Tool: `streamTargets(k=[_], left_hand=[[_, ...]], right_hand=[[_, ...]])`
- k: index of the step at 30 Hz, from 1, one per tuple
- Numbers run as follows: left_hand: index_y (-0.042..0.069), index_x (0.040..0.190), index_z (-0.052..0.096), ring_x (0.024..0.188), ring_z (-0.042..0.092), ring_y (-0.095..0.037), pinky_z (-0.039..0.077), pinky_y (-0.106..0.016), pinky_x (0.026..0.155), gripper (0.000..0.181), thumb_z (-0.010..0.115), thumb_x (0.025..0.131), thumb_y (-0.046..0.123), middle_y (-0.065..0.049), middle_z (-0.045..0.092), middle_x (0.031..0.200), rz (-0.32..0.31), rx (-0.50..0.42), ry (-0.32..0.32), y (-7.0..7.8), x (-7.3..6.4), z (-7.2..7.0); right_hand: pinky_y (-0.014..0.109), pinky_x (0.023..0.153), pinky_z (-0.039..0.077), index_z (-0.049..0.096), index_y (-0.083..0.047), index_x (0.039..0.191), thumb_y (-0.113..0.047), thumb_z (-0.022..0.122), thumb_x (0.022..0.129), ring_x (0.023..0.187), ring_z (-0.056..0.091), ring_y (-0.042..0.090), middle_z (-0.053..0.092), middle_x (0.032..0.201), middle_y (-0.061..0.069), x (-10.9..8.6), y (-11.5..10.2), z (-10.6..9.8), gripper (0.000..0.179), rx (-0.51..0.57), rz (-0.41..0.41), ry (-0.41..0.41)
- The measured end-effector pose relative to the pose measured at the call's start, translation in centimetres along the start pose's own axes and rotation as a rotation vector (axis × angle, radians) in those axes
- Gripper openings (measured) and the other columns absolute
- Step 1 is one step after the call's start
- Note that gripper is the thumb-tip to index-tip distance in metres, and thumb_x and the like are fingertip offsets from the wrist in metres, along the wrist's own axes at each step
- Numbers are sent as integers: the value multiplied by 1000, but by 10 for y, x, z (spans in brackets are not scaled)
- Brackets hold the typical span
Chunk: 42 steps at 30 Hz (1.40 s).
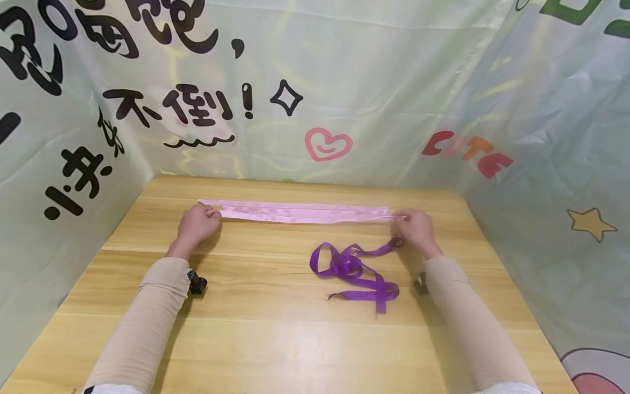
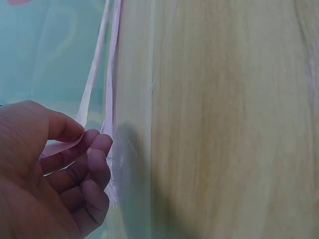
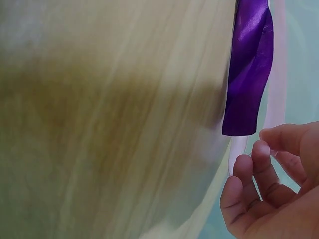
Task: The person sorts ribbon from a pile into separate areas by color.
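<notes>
A pink ribbon, laid in roughly parallel lengths, stretches left to right near the back of the table. My left hand pinches its left end between thumb and forefinger; in the left wrist view frayed threads show at the end of a pink strand beside the fingers. At the ribbon's right end my right hand pinches it between thumb and forefinger. A purple ribbon lies in loose loops on the table, its upper end close to the right hand. In the right wrist view that purple ribbon hangs just above the fingertips.
The wooden table is enclosed by pale printed cloth at the back and both sides. A small black device sits at the left wrist, and another at the right wrist.
</notes>
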<state>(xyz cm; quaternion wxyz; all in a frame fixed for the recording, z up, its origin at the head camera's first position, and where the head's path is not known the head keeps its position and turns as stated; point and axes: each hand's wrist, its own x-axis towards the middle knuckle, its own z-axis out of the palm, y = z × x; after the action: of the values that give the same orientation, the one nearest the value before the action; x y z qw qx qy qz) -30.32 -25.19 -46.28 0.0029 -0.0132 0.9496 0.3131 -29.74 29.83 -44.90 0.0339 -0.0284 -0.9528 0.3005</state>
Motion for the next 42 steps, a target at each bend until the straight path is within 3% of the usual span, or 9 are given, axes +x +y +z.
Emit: streamTargets(k=[10, 15, 21, 24, 28, 31, 34, 38, 42], left_hand=[[16, 69, 37, 60, 30, -16, 28, -31, 59, 34, 46, 100, 25, 3, 32, 61, 5, 26, 7, 1, 1, 4], [13, 72, 40, 62, 35, -19, 29, -32, 60, 33, 47, 101, 26, 0, 36, 63, -10, 28, -14, 2, 1, 1], [4, 107, 68, 89, 61, -34, 43, -37, 67, 30, 52, 100, 28, -19, 70, 104, -30, 63, -12, -3, -2, -4], [6, 112, 69, 96, 63, -38, 46, -40, 70, 30, 54, 99, 29, -21, 70, 112, -42, 86, 11, -7, -4, -5], [9, 106, 68, 92, 63, -37, 44, -40, 67, 24, 56, 98, 28, -18, 69, 106, -34, 97, 67, -9, -7, -7], [8, 107, 68, 88, 62, -37, 44, -39, 65, 23, 56, 97, 26, -18, 68, 102, -2, 101, 106, -5, -11, -8], [5, 106, 68, 84, 62, -35, 45, -40, 63, 24, 56, 98, 23, -19, 68, 100, 57, 114, 139, 2, -15, -7], [3, 108, 71, 83, 63, -32, 49, -43, 68, 26, 55, 100, 22, -19, 71, 100, 143, 142, 78, 6, -18, -2], [2, 115, 74, 89, 65, -32, 53, -48, 77, 31, 53, 101, 20, -19, 74, 105, 171, 165, -41, 5, -19, 1]], right_hand=[[26, 63, 49, 73, 1, 125, -20, 62, 102, 80, 68, 28, 75, 111, 30, 4, 6, 2, 33, 14, 19, -8], [28, 68, 51, 72, 2, 126, -18, 62, 102, 89, 72, 38, 74, 116, 31, 2, 6, -1, 33, 7, 18, -13], [41, 78, 59, 69, 4, 129, -19, 61, 103, 97, 73, 45, 72, 118, 34, -4, 6, -11, 36, 9, 21, -14], [44, 80, 60, 68, 4, 132, -20, 62, 102, 97, 73, 44, 71, 119, 34, -6, 8, -15, 38, 19, 42, -11], [44, 80, 60, 68, 3, 132, -19, 62, 101, 95, 74, 42, 71, 119, 35, -9, 11, -18, 38, 33, 53, -8], [37, 74, 58, 70, 2, 130, -18, 63, 100, 87, 75, 37, 73, 115, 33, -11, 9, -19, 36, 46, 25, -14], [41, 80, 57, 73, 0, 126, -21, 65, 100, 92, 73, 37, 75, 115, 29, -13, 5, -19, 34, 12, -34, -58], [58, 98, 52, 75, -1, 122, -22, 64, 103, 107, 71, 43, 77, 116, 24, -14, 0, -15, 31, -59, -136, -181], [60, 102, 52, 73, 3, 124, -16, 60, 105, 99, 75, 38, 79, 104, 21, -13, 0, -8, 29, -63, -158, -265]])
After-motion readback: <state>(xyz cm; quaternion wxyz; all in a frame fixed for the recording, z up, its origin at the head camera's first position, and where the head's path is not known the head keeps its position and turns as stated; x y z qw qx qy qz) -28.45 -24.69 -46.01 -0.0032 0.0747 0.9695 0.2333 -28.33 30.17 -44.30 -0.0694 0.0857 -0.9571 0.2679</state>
